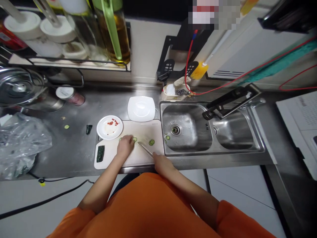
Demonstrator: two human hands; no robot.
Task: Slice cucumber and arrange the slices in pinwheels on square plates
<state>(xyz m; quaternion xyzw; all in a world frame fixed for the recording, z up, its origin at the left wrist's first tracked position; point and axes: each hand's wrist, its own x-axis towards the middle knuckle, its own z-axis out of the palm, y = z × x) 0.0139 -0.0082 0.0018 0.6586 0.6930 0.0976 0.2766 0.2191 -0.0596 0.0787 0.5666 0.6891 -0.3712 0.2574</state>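
My left hand is over the middle of a white cutting board, its fingers closed at a thin cucumber slice. In my right hand is a knife, its blade pointing up and left, with the tip close to that slice. A few overlapping cucumber slices lie right of the blade. At the board's left end rests a dark green cucumber piece. A round white plate with red chopped bits overlaps the upper left corner of the board.
Behind the board stands a square white plate. To the right is a steel double sink with a black faucet. A cucumber end, a jar, a plastic bag and a pot occupy the left.
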